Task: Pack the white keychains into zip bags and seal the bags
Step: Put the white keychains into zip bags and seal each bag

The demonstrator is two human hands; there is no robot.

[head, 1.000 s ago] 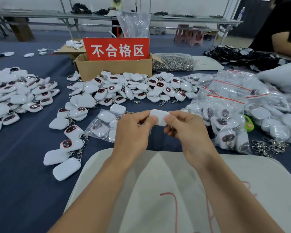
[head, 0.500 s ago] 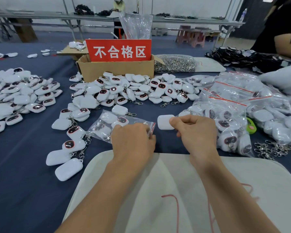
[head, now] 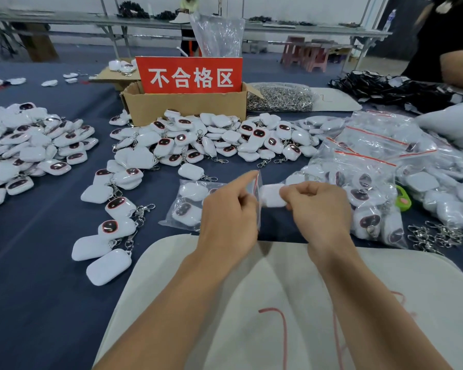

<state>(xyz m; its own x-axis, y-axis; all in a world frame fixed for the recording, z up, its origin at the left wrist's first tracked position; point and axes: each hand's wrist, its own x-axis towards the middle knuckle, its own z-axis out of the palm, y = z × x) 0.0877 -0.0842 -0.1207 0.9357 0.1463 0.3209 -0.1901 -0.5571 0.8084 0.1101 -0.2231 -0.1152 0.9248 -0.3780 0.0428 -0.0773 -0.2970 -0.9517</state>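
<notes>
My right hand [head: 320,206] pinches a white keychain [head: 271,195] by its right end and holds it at the red-striped mouth of a clear zip bag [head: 190,206]. My left hand [head: 229,212] holds that mouth up, index finger raised along the strip. The bag lies on the dark blue table [head: 38,263] with a few white keychains inside. Loose white keychains lie in heaps at the centre back [head: 214,137] and far left [head: 30,148], with a short row near my left arm [head: 110,236].
Filled zip bags [head: 372,166] pile up on the right. A cardboard box with a red sign [head: 189,76] stands behind the centre heap, a bag of metal clips [head: 280,98] beside it. Loose clips [head: 433,236] lie at right. A person's arm [head: 457,68] shows top right.
My left hand let go of the keychain, took hold of the zip bag and lifted its mouth. My right hand carried the keychain to the bag's opening.
</notes>
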